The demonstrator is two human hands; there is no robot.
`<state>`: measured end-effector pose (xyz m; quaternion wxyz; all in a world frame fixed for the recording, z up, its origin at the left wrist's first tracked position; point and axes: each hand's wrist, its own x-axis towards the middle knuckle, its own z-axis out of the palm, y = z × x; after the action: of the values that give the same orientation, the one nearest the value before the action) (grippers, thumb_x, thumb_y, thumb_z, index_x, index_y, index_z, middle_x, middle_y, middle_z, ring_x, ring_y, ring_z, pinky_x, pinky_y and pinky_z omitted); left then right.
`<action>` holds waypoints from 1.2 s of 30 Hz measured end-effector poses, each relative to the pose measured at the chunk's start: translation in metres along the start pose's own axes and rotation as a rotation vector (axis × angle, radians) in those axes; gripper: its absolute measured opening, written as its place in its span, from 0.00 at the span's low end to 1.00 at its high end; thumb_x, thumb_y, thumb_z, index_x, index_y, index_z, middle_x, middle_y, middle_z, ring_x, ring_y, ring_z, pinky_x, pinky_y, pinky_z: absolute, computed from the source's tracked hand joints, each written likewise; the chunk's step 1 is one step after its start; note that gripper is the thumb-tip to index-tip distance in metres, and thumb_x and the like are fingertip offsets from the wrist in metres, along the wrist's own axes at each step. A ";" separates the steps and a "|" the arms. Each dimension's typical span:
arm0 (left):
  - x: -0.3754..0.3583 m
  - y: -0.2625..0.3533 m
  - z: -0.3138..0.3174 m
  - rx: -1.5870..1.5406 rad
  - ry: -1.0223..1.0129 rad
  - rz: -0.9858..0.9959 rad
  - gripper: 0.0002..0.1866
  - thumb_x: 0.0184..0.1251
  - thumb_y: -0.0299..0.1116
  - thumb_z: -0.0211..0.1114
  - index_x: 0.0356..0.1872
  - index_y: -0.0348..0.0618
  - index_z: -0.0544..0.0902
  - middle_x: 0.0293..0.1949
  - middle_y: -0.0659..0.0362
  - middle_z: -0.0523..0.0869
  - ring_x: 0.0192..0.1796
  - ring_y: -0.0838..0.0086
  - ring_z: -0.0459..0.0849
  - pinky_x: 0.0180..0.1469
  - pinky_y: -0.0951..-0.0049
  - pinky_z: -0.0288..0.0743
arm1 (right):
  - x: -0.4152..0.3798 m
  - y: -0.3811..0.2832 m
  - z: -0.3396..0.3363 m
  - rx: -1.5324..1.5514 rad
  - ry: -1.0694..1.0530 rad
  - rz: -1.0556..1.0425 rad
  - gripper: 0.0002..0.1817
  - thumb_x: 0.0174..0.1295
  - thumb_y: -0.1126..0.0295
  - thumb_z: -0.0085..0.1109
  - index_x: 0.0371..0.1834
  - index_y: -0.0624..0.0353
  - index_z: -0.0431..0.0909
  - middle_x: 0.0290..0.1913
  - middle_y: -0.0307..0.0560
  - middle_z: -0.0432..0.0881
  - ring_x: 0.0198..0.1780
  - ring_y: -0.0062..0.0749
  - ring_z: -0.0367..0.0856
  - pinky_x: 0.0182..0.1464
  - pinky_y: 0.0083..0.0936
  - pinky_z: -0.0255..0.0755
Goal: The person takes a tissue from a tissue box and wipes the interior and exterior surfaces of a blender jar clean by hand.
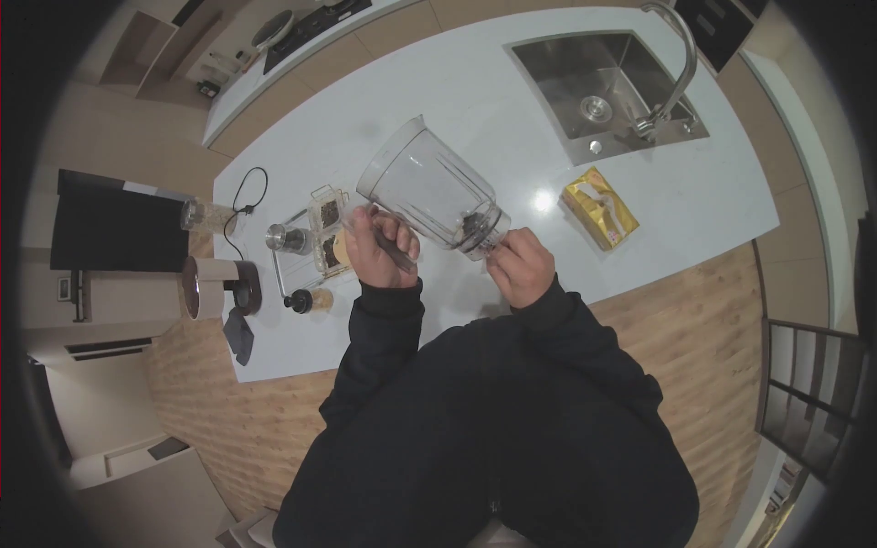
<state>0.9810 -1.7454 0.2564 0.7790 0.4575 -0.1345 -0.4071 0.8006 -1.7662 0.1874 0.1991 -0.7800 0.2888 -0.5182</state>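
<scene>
A clear plastic blender jar is held tilted above the white counter, its open mouth pointing up and left and its dark blade base toward me. My left hand grips the jar's handle on the left side. My right hand closes on the jar's base at the lower right. Both sleeves are black.
On the counter's left stand a blender motor base with a black cord, a glass jar, a small metal-topped container, clear boxes with dark contents and a dark lid. A gold packet lies near the steel sink and tap.
</scene>
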 end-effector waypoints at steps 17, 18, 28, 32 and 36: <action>0.015 0.002 -0.015 -0.170 -0.121 -0.171 0.21 0.67 0.54 0.54 0.21 0.52 0.70 0.11 0.66 0.63 0.09 0.80 0.64 0.08 0.81 0.62 | 0.016 0.003 -0.007 -0.356 0.105 -0.169 0.07 0.51 0.85 0.58 0.32 0.64 0.80 0.27 0.43 0.75 0.24 0.30 0.69 0.24 0.17 0.65; 0.014 0.004 -0.012 -0.157 -0.128 -0.166 0.22 0.67 0.54 0.54 0.18 0.52 0.69 0.10 0.66 0.64 0.10 0.79 0.65 0.08 0.80 0.62 | 0.014 0.002 -0.004 -0.362 0.095 -0.159 0.05 0.52 0.84 0.58 0.31 0.64 0.80 0.27 0.43 0.76 0.24 0.30 0.70 0.24 0.17 0.66; 0.027 0.000 -0.025 -0.265 -0.161 -0.169 0.18 0.69 0.55 0.52 0.28 0.54 0.75 0.13 0.69 0.60 0.10 0.84 0.56 0.07 0.83 0.53 | 0.020 -0.021 -0.028 0.610 -0.134 0.702 0.07 0.60 0.72 0.59 0.40 0.60 0.83 0.33 0.38 0.80 0.34 0.22 0.73 0.39 0.18 0.67; 0.023 -0.001 -0.022 -0.291 -0.208 -0.195 0.19 0.70 0.54 0.50 0.27 0.52 0.72 0.14 0.70 0.57 0.11 0.85 0.53 0.08 0.84 0.51 | 0.015 -0.025 -0.023 0.442 -0.078 0.481 0.09 0.60 0.75 0.58 0.42 0.60 0.83 0.32 0.41 0.78 0.31 0.24 0.73 0.35 0.18 0.67; 0.027 -0.003 -0.025 -0.295 -0.228 -0.218 0.18 0.70 0.54 0.50 0.28 0.53 0.73 0.14 0.70 0.57 0.11 0.85 0.52 0.08 0.83 0.50 | 0.013 -0.031 -0.016 0.420 -0.125 0.434 0.09 0.60 0.75 0.58 0.42 0.62 0.83 0.34 0.45 0.80 0.33 0.28 0.77 0.36 0.19 0.70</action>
<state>1.0114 -1.7515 0.2355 0.7687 0.3014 -0.1105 -0.5532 0.7969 -1.7515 0.2219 0.4793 -0.6724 0.3224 -0.4630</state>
